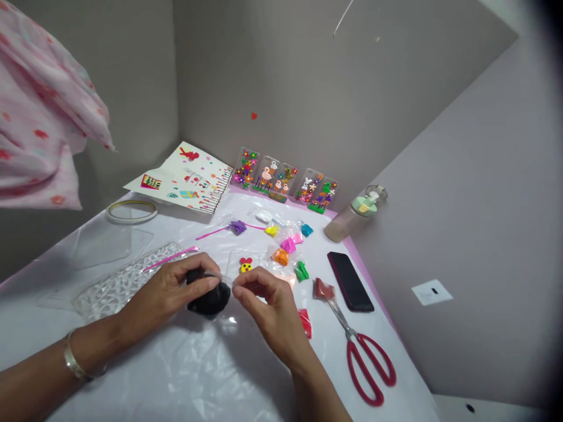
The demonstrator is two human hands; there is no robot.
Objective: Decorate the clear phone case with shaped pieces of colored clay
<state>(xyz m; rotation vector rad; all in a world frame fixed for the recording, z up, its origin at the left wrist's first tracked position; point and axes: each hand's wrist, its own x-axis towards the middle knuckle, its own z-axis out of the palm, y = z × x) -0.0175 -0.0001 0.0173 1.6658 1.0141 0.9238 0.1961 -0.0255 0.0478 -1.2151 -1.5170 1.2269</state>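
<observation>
My left hand (169, 287) grips a lump of black clay (209, 303) in a clear plastic bag, thumb on top and fingers behind. With thumb and forefinger, my right hand (275, 308) pinches the edge of that bag (225, 278). Just beyond the hands lies a clear case with a yellow face and red crest (246, 265), partly hidden by my fingers. Bagged clay lies around it: orange (280, 256), magenta (288, 244), green (301, 271) and red (305, 323), the last half behind my right wrist.
Red-handled scissors (350, 333) and a black phone (350, 281) lie at the right, near a bottle (352, 214). Decorated phone cases (272, 174) lean along the wall. A spiral notebook (169, 167), a hoop (132, 212) and a textured clear sheet (118, 284) are at the left.
</observation>
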